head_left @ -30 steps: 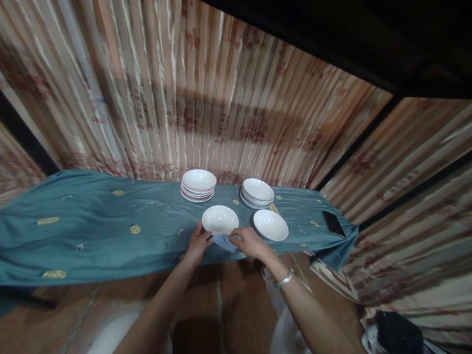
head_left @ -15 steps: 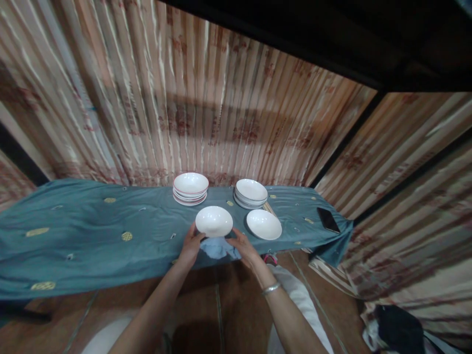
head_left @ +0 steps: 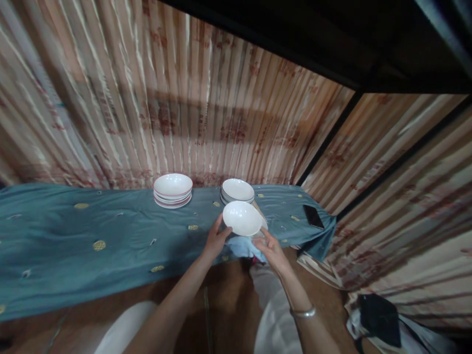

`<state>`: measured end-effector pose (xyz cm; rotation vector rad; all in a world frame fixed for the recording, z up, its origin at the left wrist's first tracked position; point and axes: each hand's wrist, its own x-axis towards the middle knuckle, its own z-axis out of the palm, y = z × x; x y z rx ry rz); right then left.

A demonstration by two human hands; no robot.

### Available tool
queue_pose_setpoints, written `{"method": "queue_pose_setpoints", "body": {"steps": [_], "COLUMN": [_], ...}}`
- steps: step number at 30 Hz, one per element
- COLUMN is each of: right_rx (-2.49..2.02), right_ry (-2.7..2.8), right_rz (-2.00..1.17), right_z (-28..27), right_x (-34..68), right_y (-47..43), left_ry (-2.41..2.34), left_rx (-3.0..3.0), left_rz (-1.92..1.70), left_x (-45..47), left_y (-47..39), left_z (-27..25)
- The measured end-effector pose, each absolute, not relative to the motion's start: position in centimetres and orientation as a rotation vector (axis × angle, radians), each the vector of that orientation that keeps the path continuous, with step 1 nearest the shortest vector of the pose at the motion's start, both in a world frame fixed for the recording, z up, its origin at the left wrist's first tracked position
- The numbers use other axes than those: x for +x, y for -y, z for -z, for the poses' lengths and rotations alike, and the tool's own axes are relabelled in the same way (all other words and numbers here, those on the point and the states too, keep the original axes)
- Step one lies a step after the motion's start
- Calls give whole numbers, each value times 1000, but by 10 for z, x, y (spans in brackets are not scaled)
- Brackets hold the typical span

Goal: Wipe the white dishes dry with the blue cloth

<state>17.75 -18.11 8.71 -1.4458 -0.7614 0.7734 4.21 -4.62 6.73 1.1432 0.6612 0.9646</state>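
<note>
Between my two hands is a white bowl (head_left: pixel 242 219), raised over the front part of the table and tilted toward me. My left hand (head_left: pixel 217 239) grips its left rim, thumb on the near side. On the right rim, my right hand (head_left: pixel 271 248) holds it, with a light blue cloth (head_left: pixel 245 247) hanging beneath the bowl by the fingers. Just behind it stands a stack of dark-rimmed white bowls (head_left: pixel 238 190). Another white bowl, lying on the table, is mostly hidden behind the held one.
A stack of red-rimmed white bowls (head_left: pixel 173 186) stands at the back left of the teal tablecloth (head_left: pixel 121 231). A black phone (head_left: pixel 313 216) lies toward the right end. Pleated curtains (head_left: pixel 177 113) hang behind, and a dark bag (head_left: pixel 379 319) is on the floor at right.
Both hands have carried the bowl to the right, in front of the dark-rimmed stack and over the bowl lying on the table. The camera view has shifted right.
</note>
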Motion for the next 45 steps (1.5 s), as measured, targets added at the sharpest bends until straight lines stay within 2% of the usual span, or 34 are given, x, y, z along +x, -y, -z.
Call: {"method": "queue_pose_setpoints", "body": {"steps": [8,19,27,45], "right_rx": [-1612,-1729,-1974,-2071], "right_ry": [874,871,963,979], "right_rz": [-733,-659,-513,-493], "right_z": [-74,-37,-47,-45], "right_x": [227,229,218,209], "right_y": [197,191,190,189], "left_ry": [-779,-831,-813,-750], "left_rx": [1431,1429,1422,1381], "left_rz": [-888,-819,-837,-821], "left_x": [86,96,100,100], "left_y": [49,46,48,55], "left_z": [-38,-14,-4,-5]}}
